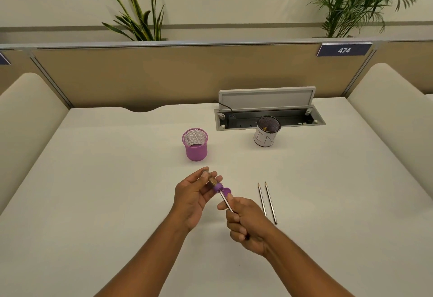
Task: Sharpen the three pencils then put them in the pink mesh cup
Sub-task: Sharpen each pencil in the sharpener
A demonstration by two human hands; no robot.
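My left hand (192, 197) holds a small clear sharpener (214, 182) with a purple end and an open purple flap. My right hand (246, 223) grips a pencil (225, 201) whose tip is pushed into the sharpener's purple end. Two more pencils (267, 200) lie side by side on the white desk, just right of my right hand, points facing away from me. The pink mesh cup (195, 145) stands upright beyond my hands and looks empty.
A black mesh cup wrapped in white paper (267, 131) stands at the back right, in front of an open cable tray (269, 114) with its lid raised. A beige partition (175, 74) bounds the desk's far edge. Cream padded dividers flank both sides.
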